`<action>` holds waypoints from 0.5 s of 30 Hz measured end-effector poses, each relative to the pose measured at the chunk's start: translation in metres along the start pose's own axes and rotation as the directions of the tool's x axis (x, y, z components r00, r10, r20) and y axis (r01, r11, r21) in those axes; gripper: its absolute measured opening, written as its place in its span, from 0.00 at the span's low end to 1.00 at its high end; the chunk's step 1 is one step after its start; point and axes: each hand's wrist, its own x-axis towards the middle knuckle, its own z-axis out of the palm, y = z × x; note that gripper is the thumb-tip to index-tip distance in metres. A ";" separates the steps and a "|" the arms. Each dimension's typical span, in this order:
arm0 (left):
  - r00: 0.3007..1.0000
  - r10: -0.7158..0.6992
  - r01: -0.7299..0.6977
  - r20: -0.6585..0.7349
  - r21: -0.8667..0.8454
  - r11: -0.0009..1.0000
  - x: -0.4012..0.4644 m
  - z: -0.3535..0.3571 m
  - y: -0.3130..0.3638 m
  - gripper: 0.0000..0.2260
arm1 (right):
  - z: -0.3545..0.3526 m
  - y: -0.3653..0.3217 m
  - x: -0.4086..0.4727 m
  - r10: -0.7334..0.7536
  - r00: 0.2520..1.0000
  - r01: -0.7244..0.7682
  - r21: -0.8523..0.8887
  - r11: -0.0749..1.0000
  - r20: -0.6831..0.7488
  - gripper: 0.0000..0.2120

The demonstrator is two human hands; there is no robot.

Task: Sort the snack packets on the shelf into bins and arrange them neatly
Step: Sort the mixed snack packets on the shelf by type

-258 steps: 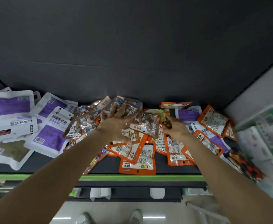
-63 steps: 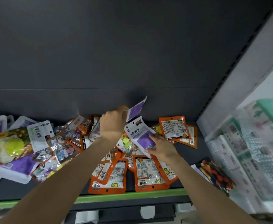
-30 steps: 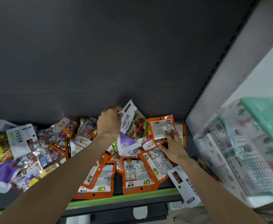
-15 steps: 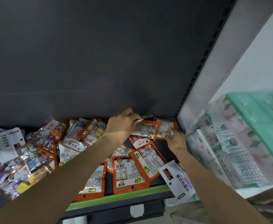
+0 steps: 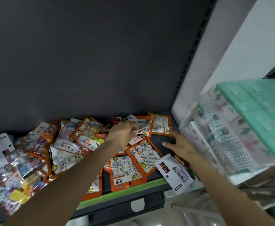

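Dim shelf, blown-out right side

Dark back panel (image 5: 92,54), bright white wall (image 5: 241,38) glare, wide-angle bending and motion blur at edges.

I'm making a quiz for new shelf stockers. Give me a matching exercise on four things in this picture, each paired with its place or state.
Things:
1. left hand
2. right hand
3. white packet
4. mint green bin

Places or states:
A. sticks out over the shelf's green front edge
B. right of the shelf, outside it
C. pinches a packet's edge
D. fingers spread, holding nothing

Pairs: 1-C, 2-D, 3-A, 4-B
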 end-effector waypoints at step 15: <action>0.990 -0.017 0.005 -0.139 -0.083 0.997 -0.025 0.010 -0.003 0.09 | 0.033 0.008 -0.026 0.022 0.999 -0.034 -0.362 0.932 -0.036 0.41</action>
